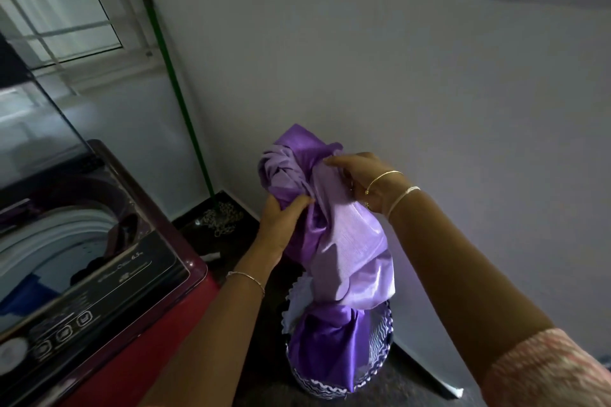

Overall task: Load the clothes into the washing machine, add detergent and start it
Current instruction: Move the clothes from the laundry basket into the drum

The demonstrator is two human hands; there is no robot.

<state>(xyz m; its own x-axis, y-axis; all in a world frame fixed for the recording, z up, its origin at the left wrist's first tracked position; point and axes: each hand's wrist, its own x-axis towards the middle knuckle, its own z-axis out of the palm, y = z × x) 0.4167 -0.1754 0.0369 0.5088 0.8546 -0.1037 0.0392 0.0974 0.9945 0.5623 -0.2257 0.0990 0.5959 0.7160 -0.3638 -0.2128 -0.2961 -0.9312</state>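
Hands grip bunched purple cloth [334, 225]: left hand [281, 225] and right hand [360, 182] each curl round it above the laundry basket [377, 363]. Washing machine [139, 324] stands open at left.

Shiny purple-and-lilac cloth [334, 231], bunched and twisted, hangs upright just right of the red top-loading washing machine [109, 324], whose glass lid [36, 116] stands raised, dark and blue garments [96, 266] lying in its drum [66, 225].
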